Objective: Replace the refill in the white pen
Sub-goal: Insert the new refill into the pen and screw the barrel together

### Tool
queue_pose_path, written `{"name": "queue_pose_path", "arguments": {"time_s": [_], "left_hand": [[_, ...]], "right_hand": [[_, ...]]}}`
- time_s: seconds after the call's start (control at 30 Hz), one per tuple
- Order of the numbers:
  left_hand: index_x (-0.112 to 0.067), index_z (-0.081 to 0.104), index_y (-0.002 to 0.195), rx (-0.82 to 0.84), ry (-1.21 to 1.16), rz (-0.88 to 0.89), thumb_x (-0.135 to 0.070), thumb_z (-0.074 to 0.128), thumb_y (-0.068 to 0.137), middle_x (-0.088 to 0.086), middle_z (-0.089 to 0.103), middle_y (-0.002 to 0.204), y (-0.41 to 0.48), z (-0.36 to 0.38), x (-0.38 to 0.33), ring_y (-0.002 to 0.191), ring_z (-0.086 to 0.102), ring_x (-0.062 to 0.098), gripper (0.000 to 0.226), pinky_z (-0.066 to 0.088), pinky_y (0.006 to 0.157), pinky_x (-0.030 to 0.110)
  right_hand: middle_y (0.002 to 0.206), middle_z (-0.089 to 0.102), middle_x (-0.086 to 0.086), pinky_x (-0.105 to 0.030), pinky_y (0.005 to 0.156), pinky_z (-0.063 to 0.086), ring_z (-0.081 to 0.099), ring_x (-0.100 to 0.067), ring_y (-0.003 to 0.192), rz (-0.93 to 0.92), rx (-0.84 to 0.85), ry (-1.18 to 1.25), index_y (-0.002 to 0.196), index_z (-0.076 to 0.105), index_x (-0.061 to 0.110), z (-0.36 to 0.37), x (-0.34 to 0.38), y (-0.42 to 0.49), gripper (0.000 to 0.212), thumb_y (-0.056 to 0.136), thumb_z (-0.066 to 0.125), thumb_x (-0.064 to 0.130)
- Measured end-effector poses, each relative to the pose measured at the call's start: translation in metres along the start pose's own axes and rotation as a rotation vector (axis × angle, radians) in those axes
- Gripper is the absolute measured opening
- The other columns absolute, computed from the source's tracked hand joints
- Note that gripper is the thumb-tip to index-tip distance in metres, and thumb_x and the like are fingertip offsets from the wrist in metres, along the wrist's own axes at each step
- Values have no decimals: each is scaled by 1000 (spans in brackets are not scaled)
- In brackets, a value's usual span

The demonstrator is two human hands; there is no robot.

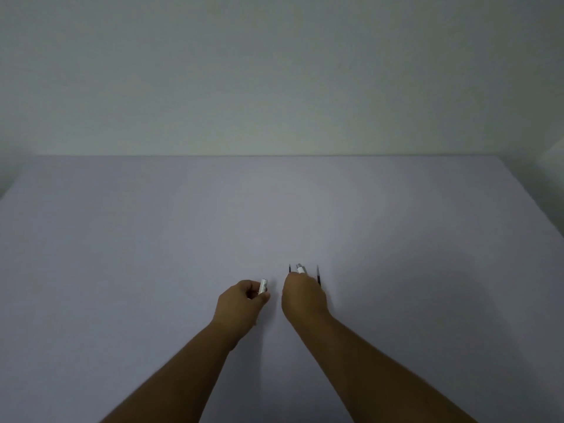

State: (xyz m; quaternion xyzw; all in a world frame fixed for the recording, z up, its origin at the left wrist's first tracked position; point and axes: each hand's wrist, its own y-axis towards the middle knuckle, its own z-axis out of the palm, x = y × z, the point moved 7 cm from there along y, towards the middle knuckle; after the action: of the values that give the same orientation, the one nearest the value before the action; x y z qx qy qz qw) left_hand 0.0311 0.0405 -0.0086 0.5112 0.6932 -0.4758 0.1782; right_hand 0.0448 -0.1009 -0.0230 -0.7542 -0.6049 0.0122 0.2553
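Note:
The white pen is apart in two pieces. My left hand (244, 303) is closed around one white piece (263, 286), whose end sticks up past my thumb. My right hand (303, 297) grips the other white piece (300, 268), its silver-tipped end pointing away from me. Two thin dark refills lie on the table beside my right hand: one refill (289, 268) just left of the fingers, the other refill (318, 275) on the right, partly hidden by the hand. The hands are a small gap apart.
A pale grey table (152, 254) fills the lower view and ends at a plain wall (274, 71). The table's right edge slants down at the far right. Nothing else lies on it.

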Motion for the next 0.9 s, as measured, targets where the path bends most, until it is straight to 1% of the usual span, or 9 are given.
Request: {"name": "queue_pose_path", "arguments": {"time_s": [0.1,0.2,0.23,0.37,0.47,0.53,0.6,0.77,0.9], "left_hand": [[-19,63,103,8,-3,-4,-30,61,88,-8,61,80,-3,-2,2,68,56,7,19,40,48,12],[-18,64,101,23,9,4,-29,61,88,-3,64,84,-6,-1,1,68,57,7,18,40,47,12],[-18,65,100,27,16,5,-30,61,88,-2,65,85,-7,0,1,68,56,7,17,39,47,11],[-18,68,90,40,35,6,-29,63,86,6,69,88,-10,1,2,67,56,11,13,44,53,16],[-21,68,89,56,45,16,-28,64,85,2,68,84,-12,3,0,73,59,14,10,52,69,29],[-22,67,91,72,48,24,-28,65,85,-3,65,81,-14,6,-3,72,58,12,9,52,69,28],[-20,67,94,84,58,40,-27,65,85,-2,65,83,-16,10,-9,72,57,13,11,50,68,26],[-19,69,100,79,32,91,-26,63,87,0,66,88,-20,13,-23,76,57,15,16,53,74,33],[-18,69,100,81,28,128,-26,62,87,3,68,93,-22,14,-32,79,58,17,17,52,72,30]], "right_hand": [[141,48,-13,-32,93,47,55,-23,119,18,26,21,114,56,5,4,-2,1,27,90,45,5],[153,31,-6,-27,99,42,43,-16,132,54,11,102,122,51,6,3,-5,2,34,88,50,3],[152,33,-6,-28,96,45,46,-17,130,85,2,136,119,52,6,3,-6,2,32,87,52,3],[113,66,-14,-29,79,53,65,-27,100,135,-85,352,106,60,4,-7,-10,-4,24,84,55,9],[101,71,-12,-25,75,49,64,-22,88,125,-193,690,104,66,5,-30,-13,-7,24,82,60,15],[90,70,-8,-30,77,54,63,-20,81,141,-196,900,100,67,7,-40,-15,-9,21,82,62,17],[76,67,-1,-28,70,54,61,-16,71,147,-167,1023,93,67,10,-44,-16,-11,14,82,63,18],[70,65,3,-26,66,51,59,-9,63,89,-88,993,86,68,13,-46,-17,-19,8,80,65,17],[69,64,7,-23,59,44,54,-7,61,72,-7,980,75,68,20,-43,-20,-23,5,77,67,24]]}}
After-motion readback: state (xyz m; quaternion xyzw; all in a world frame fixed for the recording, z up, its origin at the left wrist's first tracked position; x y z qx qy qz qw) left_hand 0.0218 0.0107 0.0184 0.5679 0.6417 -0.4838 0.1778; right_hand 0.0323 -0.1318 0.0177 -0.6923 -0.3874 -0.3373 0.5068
